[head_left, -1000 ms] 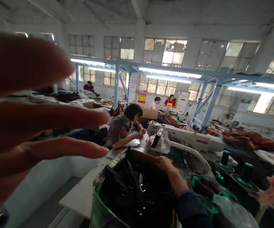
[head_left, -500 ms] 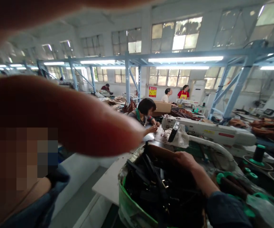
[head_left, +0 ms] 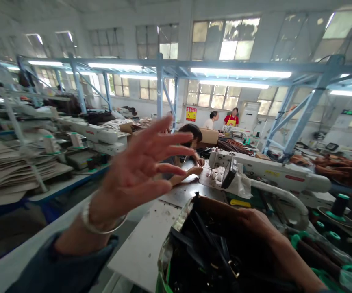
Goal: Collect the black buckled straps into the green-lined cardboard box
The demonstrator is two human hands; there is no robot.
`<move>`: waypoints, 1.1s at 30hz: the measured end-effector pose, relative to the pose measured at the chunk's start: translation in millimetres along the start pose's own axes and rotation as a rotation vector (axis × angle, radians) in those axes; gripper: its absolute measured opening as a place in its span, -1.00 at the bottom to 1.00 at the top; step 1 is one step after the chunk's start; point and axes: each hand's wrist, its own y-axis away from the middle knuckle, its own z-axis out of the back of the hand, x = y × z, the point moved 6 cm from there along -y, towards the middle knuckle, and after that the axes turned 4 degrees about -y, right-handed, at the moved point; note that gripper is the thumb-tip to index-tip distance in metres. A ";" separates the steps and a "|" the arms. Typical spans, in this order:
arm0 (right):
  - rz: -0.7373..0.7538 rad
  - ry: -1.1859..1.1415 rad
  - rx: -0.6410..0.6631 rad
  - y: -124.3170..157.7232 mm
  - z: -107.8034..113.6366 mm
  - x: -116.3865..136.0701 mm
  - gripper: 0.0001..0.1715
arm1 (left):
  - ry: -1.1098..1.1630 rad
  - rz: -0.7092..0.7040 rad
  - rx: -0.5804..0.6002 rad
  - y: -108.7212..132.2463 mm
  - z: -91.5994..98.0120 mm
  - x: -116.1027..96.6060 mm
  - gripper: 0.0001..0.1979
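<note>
I can't read any words here. The red and yellow sign (head_left: 191, 114) on the far wall and the small green sign (head_left: 348, 112) high on the right are too small to read.

The left hand (head_left: 136, 162) is held up in the air on the near left, and its fingers (head_left: 176, 138) are spread wide apart. A shiny bangle (head_left: 103, 226) is worn on the wrist. The right hand (head_left: 257, 221) is held low on the near right, bent downward.
</note>
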 end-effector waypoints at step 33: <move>-0.227 0.121 0.181 -21.2 -20.8 -15.8 -0.77 | -0.472 0.499 0.392 -46.1 -164.3 413.0 -0.80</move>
